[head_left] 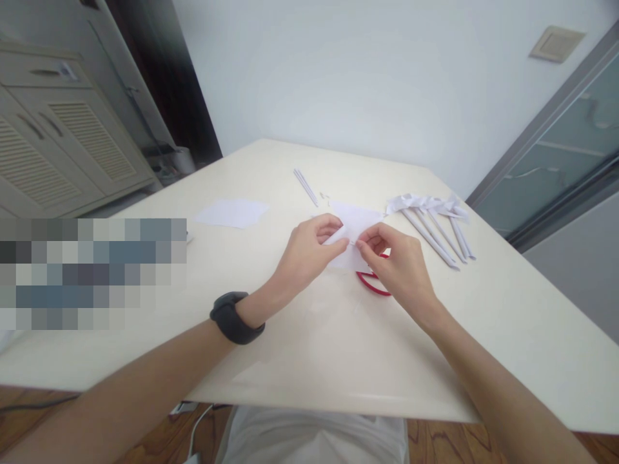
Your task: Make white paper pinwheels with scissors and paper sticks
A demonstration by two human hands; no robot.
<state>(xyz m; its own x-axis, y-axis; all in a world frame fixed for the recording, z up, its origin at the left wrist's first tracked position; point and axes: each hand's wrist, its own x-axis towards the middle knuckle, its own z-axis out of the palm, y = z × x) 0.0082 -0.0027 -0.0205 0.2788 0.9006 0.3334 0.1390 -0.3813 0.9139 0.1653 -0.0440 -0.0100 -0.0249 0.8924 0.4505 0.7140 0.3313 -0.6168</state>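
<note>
My left hand point(309, 248), with a black watch on its wrist, is closed round a small curled piece of white paper point(335, 236). The fingertips of my right hand point(399, 261) pinch together close to my left thumb; a tiny pale bit shows there, too small to name. Beneath both hands lies a white paper sheet point(358, 218) on the table. Red-handled scissors point(373, 289) rest partly under my right hand, their blades hidden.
Rolled paper tubes point(430, 238) fan out on the right beneath crumpled paper point(425, 204). Thin paper sticks point(305, 187) and small scraps point(324, 195) lie farther back. Paper sheets point(232, 212) sit to the left on the white table point(300, 348). A wall point(329, 77) stands behind.
</note>
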